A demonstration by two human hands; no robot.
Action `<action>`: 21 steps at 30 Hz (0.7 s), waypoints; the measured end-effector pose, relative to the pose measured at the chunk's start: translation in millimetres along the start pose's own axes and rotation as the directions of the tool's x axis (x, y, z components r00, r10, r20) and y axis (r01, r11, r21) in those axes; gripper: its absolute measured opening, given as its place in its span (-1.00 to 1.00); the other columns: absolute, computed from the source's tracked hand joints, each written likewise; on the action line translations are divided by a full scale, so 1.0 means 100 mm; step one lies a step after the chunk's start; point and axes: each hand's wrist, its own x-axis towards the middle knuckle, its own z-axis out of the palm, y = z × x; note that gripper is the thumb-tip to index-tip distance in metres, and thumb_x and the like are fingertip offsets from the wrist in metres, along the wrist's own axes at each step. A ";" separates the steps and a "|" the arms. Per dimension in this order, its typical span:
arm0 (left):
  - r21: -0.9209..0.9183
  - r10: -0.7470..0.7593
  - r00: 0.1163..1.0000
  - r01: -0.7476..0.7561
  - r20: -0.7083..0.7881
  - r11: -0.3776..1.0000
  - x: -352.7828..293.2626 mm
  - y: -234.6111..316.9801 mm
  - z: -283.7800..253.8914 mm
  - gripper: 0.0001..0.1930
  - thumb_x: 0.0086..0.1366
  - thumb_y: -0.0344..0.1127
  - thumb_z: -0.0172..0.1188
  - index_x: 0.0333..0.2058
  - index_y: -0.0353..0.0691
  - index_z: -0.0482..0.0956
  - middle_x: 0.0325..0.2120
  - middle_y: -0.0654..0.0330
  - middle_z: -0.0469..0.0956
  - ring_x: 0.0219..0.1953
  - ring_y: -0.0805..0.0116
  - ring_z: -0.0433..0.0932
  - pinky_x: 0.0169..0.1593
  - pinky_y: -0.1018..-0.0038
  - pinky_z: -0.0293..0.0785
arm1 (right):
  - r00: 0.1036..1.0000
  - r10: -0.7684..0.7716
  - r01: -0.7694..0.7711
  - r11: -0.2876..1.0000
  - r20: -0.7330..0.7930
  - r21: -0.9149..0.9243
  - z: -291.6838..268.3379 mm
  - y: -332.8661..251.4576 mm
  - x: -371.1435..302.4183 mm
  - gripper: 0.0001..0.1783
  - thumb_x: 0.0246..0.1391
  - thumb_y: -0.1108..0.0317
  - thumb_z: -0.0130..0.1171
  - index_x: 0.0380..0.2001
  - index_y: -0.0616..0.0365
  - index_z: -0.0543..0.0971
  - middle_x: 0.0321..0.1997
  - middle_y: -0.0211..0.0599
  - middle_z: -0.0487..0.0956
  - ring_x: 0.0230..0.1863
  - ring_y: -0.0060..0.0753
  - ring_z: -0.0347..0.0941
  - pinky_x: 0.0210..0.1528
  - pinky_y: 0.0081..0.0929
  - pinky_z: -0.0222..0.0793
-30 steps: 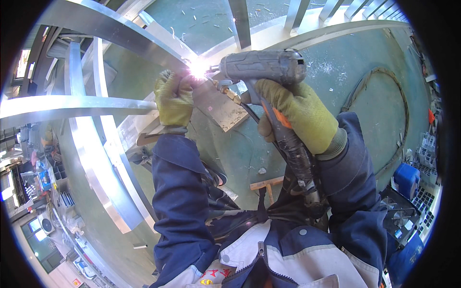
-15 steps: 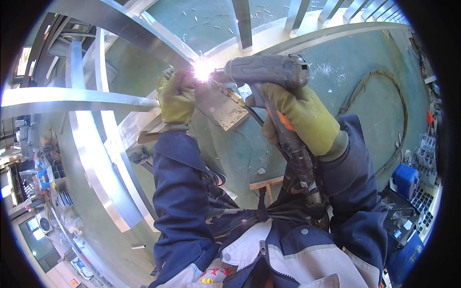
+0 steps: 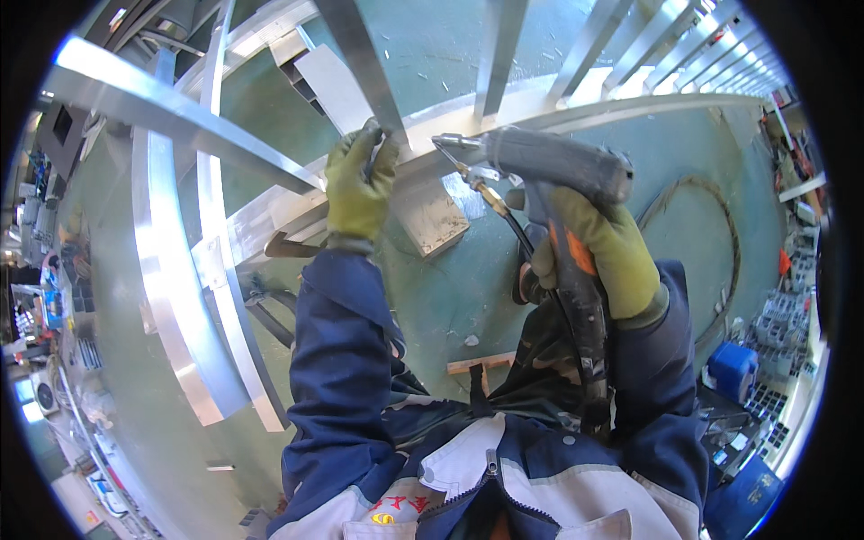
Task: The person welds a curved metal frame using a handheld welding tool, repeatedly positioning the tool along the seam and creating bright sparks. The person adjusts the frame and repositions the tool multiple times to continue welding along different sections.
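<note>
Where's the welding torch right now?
In the head view, the welding torch is right of centre, in the right hand, its tip just right of the left hand.

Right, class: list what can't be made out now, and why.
In the head view:
Anything inside the left grip: hidden by its gloved fingers.
Lower run of the torch cable: hidden behind the jacket.
Far end of the metal bar above the torch: cut off by the upper edge.
Pieces beside the blue container: too small.

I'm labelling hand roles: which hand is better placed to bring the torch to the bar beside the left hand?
Probably the right hand: it grips the torch, whose tip points toward the bar. The left hand is beside the bar's near end.
</note>
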 end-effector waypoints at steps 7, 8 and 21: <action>-0.299 -0.314 0.660 0.645 0.682 0.703 -1.25 0.77 -0.04 -0.65 0.62 -0.13 0.32 0.19 -0.19 0.76 0.07 0.08 0.78 0.00 0.22 0.78 0.16 0.30 0.65 | 0.988 -0.151 0.156 0.976 -0.044 0.151 0.41 0.00 -0.35 -0.34 0.47 0.02 0.37 0.40 0.23 0.52 -0.12 -0.17 0.76 -0.34 -0.41 0.63 -0.27 -0.39 0.61; -0.393 -0.106 0.595 0.643 0.796 0.658 -1.46 0.78 0.11 -0.63 0.59 -0.09 0.35 0.20 -0.16 0.76 0.09 0.11 0.79 0.02 0.26 0.76 0.21 0.30 0.62 | 0.991 -0.130 0.130 0.989 -0.003 0.077 0.42 0.00 -0.35 -0.31 0.46 0.00 0.37 0.43 0.23 0.50 -0.10 -0.17 0.77 -0.34 -0.42 0.64 -0.26 -0.42 0.62; -0.625 0.661 0.276 0.687 0.698 0.372 -1.86 2.03 -0.03 -0.66 0.68 -0.16 0.18 0.31 -0.04 0.64 0.07 -0.05 0.73 0.09 0.05 0.71 0.20 0.24 0.60 | 0.971 -0.224 0.220 0.709 0.082 -0.670 1.68 -0.21 -0.15 -0.57 0.55 0.25 0.24 0.32 0.25 0.58 -0.09 -0.25 0.73 -0.32 -0.48 0.70 -0.32 -0.50 0.62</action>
